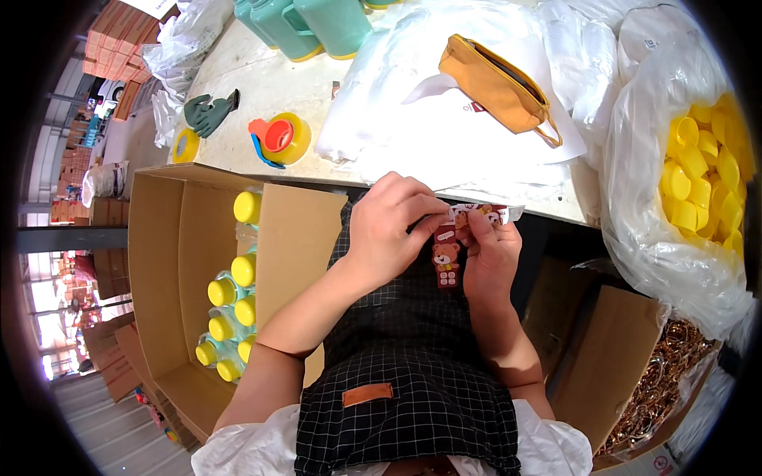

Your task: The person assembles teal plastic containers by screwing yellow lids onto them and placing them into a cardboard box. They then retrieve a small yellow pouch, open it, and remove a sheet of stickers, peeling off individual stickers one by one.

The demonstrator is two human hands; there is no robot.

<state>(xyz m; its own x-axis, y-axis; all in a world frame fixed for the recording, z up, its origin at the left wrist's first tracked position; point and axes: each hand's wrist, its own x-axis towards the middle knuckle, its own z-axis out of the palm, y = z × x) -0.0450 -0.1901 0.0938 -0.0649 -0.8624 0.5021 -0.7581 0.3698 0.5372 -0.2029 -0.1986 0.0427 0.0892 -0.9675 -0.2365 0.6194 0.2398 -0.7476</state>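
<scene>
In front of my apron, at the table's front edge, my left hand [394,230] and my right hand [490,246] meet over a brown label strip [447,264] printed with a cartoon bear. My left thumb and fingers pinch its upper left end. The right fingers are closed round its other side, where a pale, shiny corner sticks out. Part of the strip hangs down between the hands; my fingers cover some of it, and I cannot tell whether it is one piece or several.
At my left stands an open carton [163,262] with several yellow-capped bottles [244,270]. The table [230,155] carries green gloves [210,115], a tape roll [299,139], green jugs [333,28] and a mustard pouch [496,83]. To the right are a bag of yellow caps [702,178] and a box of copper-coloured pieces [663,385].
</scene>
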